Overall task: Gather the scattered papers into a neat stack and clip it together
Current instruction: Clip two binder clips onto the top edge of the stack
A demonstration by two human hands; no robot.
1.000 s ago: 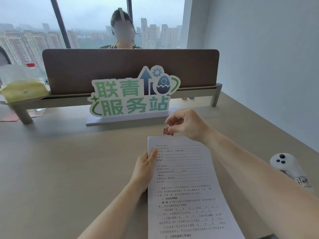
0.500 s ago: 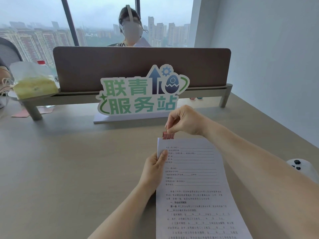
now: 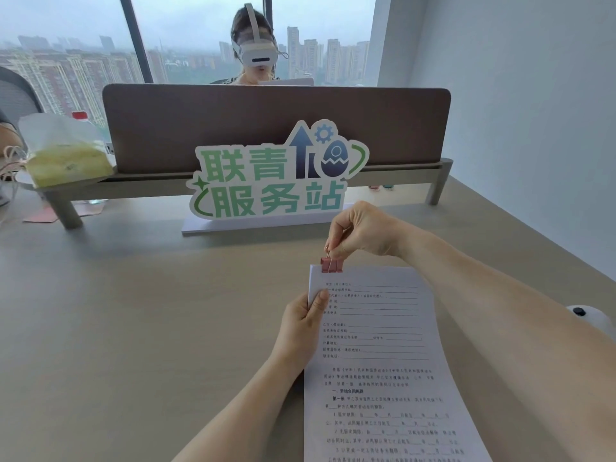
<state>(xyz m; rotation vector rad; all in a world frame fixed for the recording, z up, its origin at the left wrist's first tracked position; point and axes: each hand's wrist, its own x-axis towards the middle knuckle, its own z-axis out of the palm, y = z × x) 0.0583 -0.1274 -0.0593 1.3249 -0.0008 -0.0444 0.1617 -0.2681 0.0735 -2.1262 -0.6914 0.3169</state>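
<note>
A stack of white printed papers (image 3: 383, 355) lies lengthwise on the beige desk (image 3: 133, 328) in front of me. My left hand (image 3: 303, 325) grips the stack's left edge near the top, thumb on the top sheet. A small pink binder clip (image 3: 331, 265) sits on the top edge of the stack near its left corner. My right hand (image 3: 360, 231) pinches the clip's wire handles from above.
A green and white sign (image 3: 276, 175) stands just beyond the papers. Behind it is a brown divider (image 3: 276, 121) on a grey shelf. A person with a white headset (image 3: 255, 45) sits opposite. A white controller (image 3: 590, 316) lies at the right. A plastic bag (image 3: 63, 151) rests at the left.
My right hand has brought the pink clip down from above the desk onto the top edge of the stack. My left hand has kept its grip on the papers.
</note>
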